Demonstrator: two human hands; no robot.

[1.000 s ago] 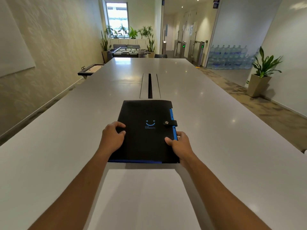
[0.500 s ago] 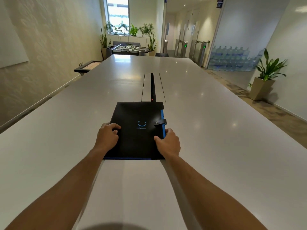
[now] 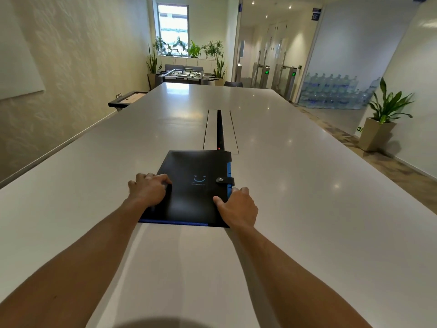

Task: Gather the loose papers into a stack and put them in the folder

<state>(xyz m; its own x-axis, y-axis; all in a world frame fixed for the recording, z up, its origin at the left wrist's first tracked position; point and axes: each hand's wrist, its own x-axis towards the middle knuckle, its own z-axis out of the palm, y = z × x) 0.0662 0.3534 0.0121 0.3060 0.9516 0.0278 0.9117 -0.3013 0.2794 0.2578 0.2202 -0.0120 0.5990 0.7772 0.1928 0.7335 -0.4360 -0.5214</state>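
Observation:
A black folder [image 3: 196, 197] with blue edging, a blue smile logo and a snapped strap lies closed on the white table [image 3: 307, 197], in front of me. My left hand [image 3: 149, 189] rests on its left edge with fingers curled over the cover. My right hand [image 3: 237, 207] grips its right edge just below the strap, thumb on the cover. A stack of white papers [image 3: 184, 268] lies between my forearms, its far edge touching the folder's near edge.
A dark cable slot [image 3: 220, 129] runs along the table's middle just beyond the folder. A potted plant [image 3: 383, 119] stands on the floor to the right, water bottles [image 3: 331, 93] behind glass, a small side table [image 3: 128, 99] at the left wall.
Both hands have slid the folder slightly away from me, toward the cable slot. My left hand has shifted a little up along the left edge. The papers stay in place.

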